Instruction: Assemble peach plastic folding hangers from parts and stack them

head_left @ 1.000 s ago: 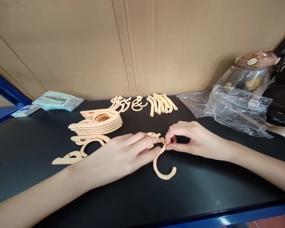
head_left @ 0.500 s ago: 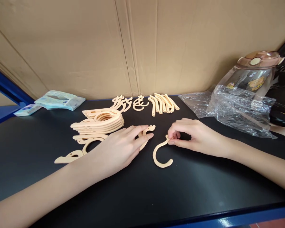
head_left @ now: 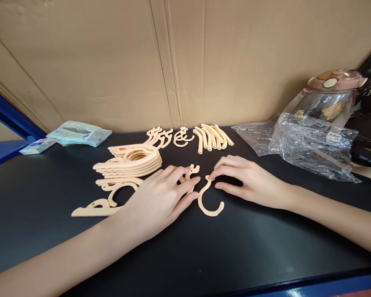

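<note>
My left hand [head_left: 163, 192] rests on the black tabletop with its fingers bent around a curved beige hanger piece [head_left: 194, 169], partly hidden beneath them. Its thumb tip reaches a beige plastic hanger hook [head_left: 210, 213] that lies flat, its curve toward me. At the hook's narrow far end, a fingertip of my right hand [head_left: 247, 179] touches it; thumb and fingers there are apart. Folded beige hangers [head_left: 130, 168] form a stack beyond my left hand. One more hanger part [head_left: 94, 209] lies nearer, partly covered by my left forearm.
Along the back lie small curved pieces [head_left: 153, 135], loose hooks [head_left: 181, 142] and several straight arms [head_left: 207, 138]. Crumpled clear plastic [head_left: 315, 148] and a bottle with a brown lid [head_left: 336, 80] stand right. A tissue pack [head_left: 78, 134] sits back left; cardboard [head_left: 111, 62] walls the rear.
My right hand has shifted slightly left and loosened its pinch on the hook. The hook's narrow end has turned left, and my left thumb has come against the hook.
</note>
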A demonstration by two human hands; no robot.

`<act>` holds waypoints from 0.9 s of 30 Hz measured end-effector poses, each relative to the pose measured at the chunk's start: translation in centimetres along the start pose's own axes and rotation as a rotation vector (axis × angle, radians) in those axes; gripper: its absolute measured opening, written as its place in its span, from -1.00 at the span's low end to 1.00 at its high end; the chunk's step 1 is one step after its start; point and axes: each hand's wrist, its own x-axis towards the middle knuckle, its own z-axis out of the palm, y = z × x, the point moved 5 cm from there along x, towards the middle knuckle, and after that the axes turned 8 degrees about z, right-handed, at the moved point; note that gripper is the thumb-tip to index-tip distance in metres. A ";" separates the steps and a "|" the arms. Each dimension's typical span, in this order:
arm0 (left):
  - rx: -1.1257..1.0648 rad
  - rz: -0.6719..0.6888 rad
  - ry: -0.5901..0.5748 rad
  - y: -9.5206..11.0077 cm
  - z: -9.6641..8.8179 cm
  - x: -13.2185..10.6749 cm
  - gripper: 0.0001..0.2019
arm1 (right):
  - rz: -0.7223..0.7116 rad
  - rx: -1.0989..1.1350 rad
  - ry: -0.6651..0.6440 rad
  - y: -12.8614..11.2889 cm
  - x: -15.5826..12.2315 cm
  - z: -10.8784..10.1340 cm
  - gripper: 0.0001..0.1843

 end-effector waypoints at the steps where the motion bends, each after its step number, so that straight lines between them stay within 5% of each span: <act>1: -0.001 -0.004 0.004 0.0 0.0 0.0 -0.65 | 0.001 -0.006 -0.005 0.0 0.0 0.0 -0.75; 10: 0.057 0.006 0.051 0.1 -0.3 0.1 -0.63 | 0.011 -0.048 0.013 0.0 -0.1 0.1 -0.43; 16: 0.015 0.062 0.091 0.7 -1.1 0.3 -0.61 | 0.075 -0.120 0.103 0.9 0.0 -1.1 -0.58; 22: -0.124 0.228 0.094 2.2 -1.4 0.3 -0.68 | 0.259 -0.383 0.113 4.9 1.5 -3.3 -0.59; 27: -0.131 0.249 0.107 2.3 -1.5 0.2 -0.70 | 0.299 -0.443 -0.061 8.7 3.3 -3.2 -0.45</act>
